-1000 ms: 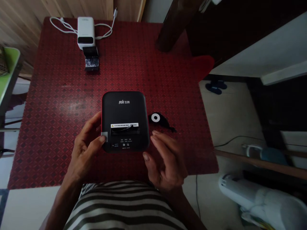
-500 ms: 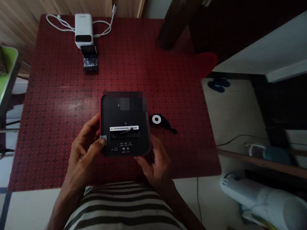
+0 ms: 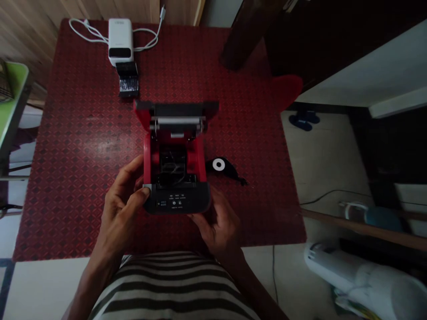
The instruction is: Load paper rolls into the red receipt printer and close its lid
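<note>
A black and red receipt printer (image 3: 176, 200) sits near the front edge of the red patterned table (image 3: 83, 146). Its lid (image 3: 176, 109) stands flipped up at the back, showing the red paper bay inside. My left hand (image 3: 125, 204) grips the printer's front left corner, thumb on a small grey latch. My right hand (image 3: 216, 222) is closed around the front right corner from below. A small black roll piece with a white centre (image 3: 220, 166) lies on the table just right of the printer.
A white device (image 3: 120, 41) with a white cable (image 3: 147, 38) sits at the table's far edge, a small black box (image 3: 128, 80) in front of it. A green chair (image 3: 11, 89) stands at left. A white fan (image 3: 360, 275) lies on the floor at right.
The printer's lid, closed before, has swung up and back, exposing the red interior. My right hand moved from hovering beside the printer to gripping its front right corner.
</note>
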`<state>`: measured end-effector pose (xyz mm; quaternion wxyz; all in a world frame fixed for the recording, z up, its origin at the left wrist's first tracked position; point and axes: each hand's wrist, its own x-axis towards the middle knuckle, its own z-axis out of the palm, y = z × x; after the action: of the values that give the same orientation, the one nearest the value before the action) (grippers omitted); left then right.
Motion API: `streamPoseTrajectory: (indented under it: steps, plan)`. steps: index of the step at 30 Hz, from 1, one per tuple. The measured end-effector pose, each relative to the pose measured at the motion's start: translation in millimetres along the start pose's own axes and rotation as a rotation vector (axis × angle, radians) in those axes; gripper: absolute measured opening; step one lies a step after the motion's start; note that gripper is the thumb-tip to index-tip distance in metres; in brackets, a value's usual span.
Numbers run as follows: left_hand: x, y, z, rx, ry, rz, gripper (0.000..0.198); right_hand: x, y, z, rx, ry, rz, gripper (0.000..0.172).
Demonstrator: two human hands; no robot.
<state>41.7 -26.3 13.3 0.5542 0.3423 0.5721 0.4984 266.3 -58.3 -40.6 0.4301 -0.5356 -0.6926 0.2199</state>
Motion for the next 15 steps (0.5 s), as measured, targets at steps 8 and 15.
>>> streamPoseTrajectory:
  steps: [8,15]
  plan:
    - [-5,-10,-12.8,-0.018,-0.108,0.054,0.058,-2,-3,-2,0.007,-0.011,-0.014,0.057]
    - [-1,-6,-25.8,0.152,-0.071,0.052,0.049,5,-8,-37,-0.035,-0.162,-0.093,0.063]
